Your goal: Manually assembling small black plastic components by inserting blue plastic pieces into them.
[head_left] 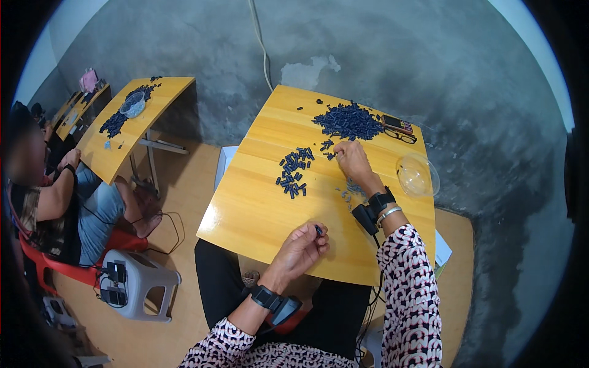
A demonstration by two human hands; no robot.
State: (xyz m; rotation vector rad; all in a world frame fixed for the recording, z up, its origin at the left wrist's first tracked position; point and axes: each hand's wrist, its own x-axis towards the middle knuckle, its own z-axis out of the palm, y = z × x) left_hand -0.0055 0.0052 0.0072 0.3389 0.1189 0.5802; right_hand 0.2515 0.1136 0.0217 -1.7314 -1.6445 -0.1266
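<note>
The near table [264,211] carries one large heap of black pieces [348,121] toward its far edge, one small heap of black pieces [293,173] nearer its middle, one phone [397,124], one pair of glasses [405,139] and one clear bowl [418,176]. Beyond its left side stands one other clear bowl [132,105].

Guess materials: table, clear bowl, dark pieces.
Table: glossy wood or wood-look laminate; plank-like lines, bright glare. Clear bowl: smooth, probably plastic, possibly glass; table shows through. Dark pieces: possibly plastic, fairly matte; uniform dark colour, too small to be sure.
</note>
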